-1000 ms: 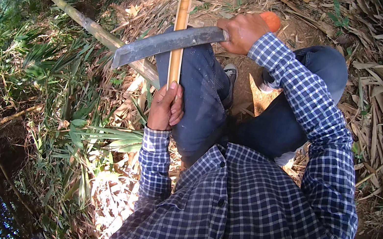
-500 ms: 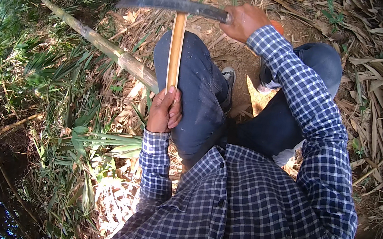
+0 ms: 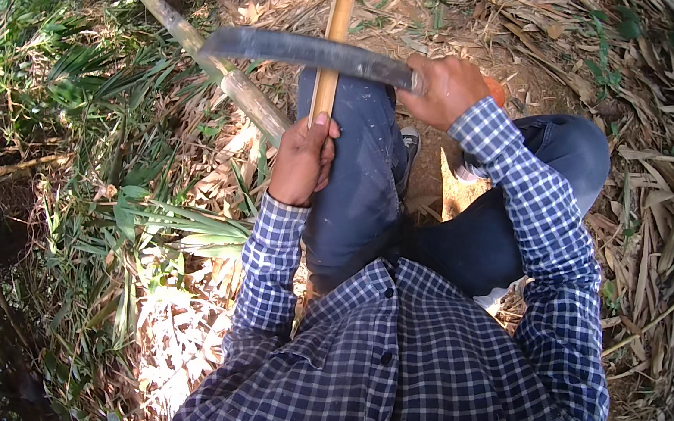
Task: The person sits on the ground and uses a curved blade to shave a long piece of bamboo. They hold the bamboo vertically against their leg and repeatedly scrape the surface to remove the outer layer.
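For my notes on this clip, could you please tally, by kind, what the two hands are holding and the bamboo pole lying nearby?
Long knives: 1, a dark blade in the right hand
Split bamboo strips: 1, in the left hand
Bamboo poles: 1, on the ground
Total: 3

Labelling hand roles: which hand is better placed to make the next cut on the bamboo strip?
Right, probably. The right hand grips the blade, which already lies across the bamboo strip. The left hand has its grip on the strip's lower end, steadying it along the thigh.

No packages, labels, signs or screens here.
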